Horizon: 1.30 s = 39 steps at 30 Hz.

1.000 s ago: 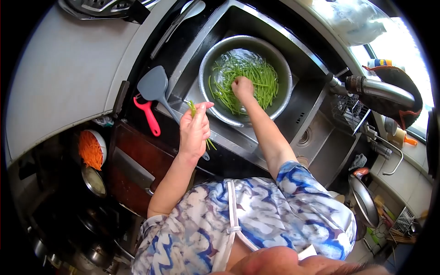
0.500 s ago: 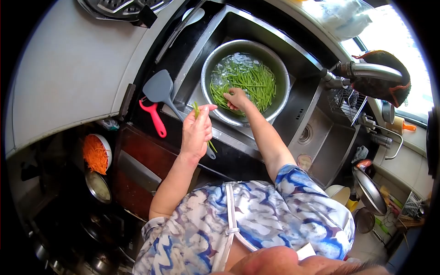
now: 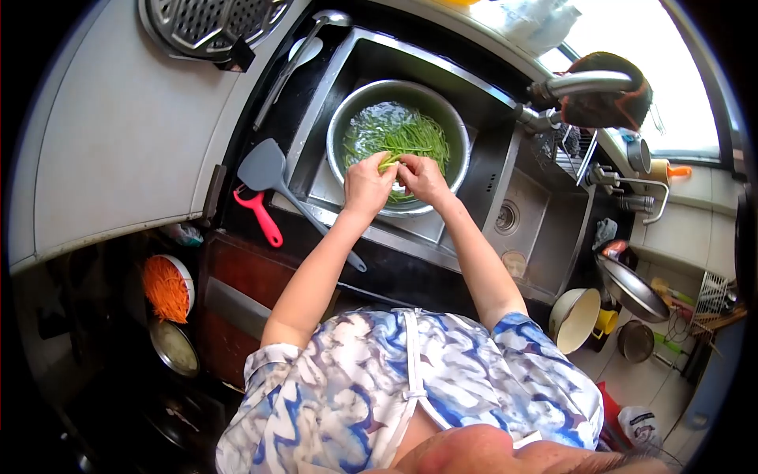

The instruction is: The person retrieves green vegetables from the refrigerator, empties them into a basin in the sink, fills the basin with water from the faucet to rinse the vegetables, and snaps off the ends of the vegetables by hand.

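A round metal basin [image 3: 338,130] holding water and green stalks [image 3: 410,136] sits in the left bay of the steel sink. My left hand [image 3: 369,186] is closed on some green stalks above the basin's near side. Close beside it, my right hand [image 3: 424,180] has its fingers pinched together at the same stalks; its fingertips nearly meet the left ones. Exactly what lies between the right fingertips is too small to tell.
A grey spatula [image 3: 263,166] and a pink-handled peeler [image 3: 260,217] lie left of the sink. A bowl of shredded orange vegetable [image 3: 166,289] is at the lower left. The faucet [image 3: 592,83] reaches in from the right, near the second bay [image 3: 545,229].
My left hand has moved up and right, over the basin. My right hand has lifted from the stalks in the water and come together with the left. The view has shifted slightly.
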Available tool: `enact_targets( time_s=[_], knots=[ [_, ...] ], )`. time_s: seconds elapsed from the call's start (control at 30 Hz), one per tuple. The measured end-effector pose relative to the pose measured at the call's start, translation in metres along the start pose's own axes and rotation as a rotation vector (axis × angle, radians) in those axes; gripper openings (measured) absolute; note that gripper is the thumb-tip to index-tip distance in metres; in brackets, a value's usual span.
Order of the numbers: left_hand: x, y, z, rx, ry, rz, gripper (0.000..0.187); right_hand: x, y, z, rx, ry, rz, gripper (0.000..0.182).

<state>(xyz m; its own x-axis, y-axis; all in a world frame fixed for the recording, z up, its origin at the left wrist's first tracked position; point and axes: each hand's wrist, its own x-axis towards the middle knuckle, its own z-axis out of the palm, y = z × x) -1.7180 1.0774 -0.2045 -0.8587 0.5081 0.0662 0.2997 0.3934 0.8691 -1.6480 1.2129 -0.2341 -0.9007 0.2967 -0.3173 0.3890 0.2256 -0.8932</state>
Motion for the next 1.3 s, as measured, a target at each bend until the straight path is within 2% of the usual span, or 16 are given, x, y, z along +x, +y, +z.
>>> enact_targets(
  time_s=[0.1, 0.17, 0.27, 0.33, 0.37, 0.5, 0.6, 0.67, 0.73, 0.8, 0.87, 0.93, 1.0, 1.03, 1.2, 1.3],
  knots=[
    [0.011, -0.003, 0.01, 0.122, -0.151, -0.04, 0.021, -0.012, -0.008, -0.002, -0.094, 0.121, -0.092, 0.017],
    [0.012, -0.003, 0.014, 0.066, -0.161, -0.05, 0.02, -0.017, 0.0, -0.001, -0.089, 0.178, -0.157, 0.016],
    [0.013, -0.009, 0.019, 0.044, -0.22, -0.09, 0.018, -0.03, -0.003, -0.006, 0.074, 0.129, -0.038, 0.017],
    [0.011, -0.019, 0.023, -0.151, -0.268, -0.141, 0.016, -0.037, -0.002, -0.009, 0.184, 0.128, 0.004, 0.018],
    [0.007, -0.017, 0.021, -0.163, -0.189, -0.1, 0.02, -0.038, -0.003, -0.011, 0.29, 0.128, 0.052, 0.018],
    [-0.008, 0.027, -0.01, -0.21, -0.03, -0.226, 0.025, -0.052, -0.003, -0.035, 0.237, 0.163, 0.076, 0.056],
    [-0.028, 0.041, -0.027, -0.305, 0.055, -0.272, 0.019, -0.052, 0.012, -0.048, 0.168, 0.132, 0.072, 0.041],
    [-0.046, 0.048, -0.035, -0.359, 0.094, -0.222, 0.018, -0.048, 0.025, -0.05, 0.168, 0.084, 0.127, 0.025],
    [-0.066, 0.066, -0.05, -0.383, 0.05, -0.39, 0.017, -0.045, 0.038, -0.046, 0.101, 0.049, 0.168, 0.023],
    [-0.074, 0.063, -0.055, -0.425, 0.029, -0.384, 0.017, -0.04, 0.057, -0.038, 0.086, 0.041, 0.173, 0.022],
    [-0.078, 0.068, -0.059, -0.522, -0.028, -0.519, 0.017, -0.027, 0.092, -0.024, -0.18, 0.109, 0.063, 0.02],
    [-0.073, 0.067, -0.056, -0.572, -0.033, -0.539, 0.016, -0.028, 0.092, -0.024, -0.18, 0.063, 0.121, 0.02],
    [-0.067, 0.064, -0.057, -0.645, -0.081, -0.58, 0.017, -0.024, 0.093, -0.022, -0.4, -0.023, 0.014, 0.021],
    [-0.064, 0.063, -0.057, -0.627, -0.092, -0.591, 0.017, -0.022, 0.094, -0.018, -0.505, 0.016, -0.107, 0.02],
    [-0.052, 0.046, -0.076, -0.778, -0.105, -0.646, 0.017, 0.011, 0.102, 0.024, -0.408, -0.113, -0.068, 0.02],
    [-0.049, 0.037, -0.089, -0.84, -0.121, -0.679, 0.019, 0.037, 0.113, 0.051, -0.604, -0.26, -0.022, 0.017]
  ],
)
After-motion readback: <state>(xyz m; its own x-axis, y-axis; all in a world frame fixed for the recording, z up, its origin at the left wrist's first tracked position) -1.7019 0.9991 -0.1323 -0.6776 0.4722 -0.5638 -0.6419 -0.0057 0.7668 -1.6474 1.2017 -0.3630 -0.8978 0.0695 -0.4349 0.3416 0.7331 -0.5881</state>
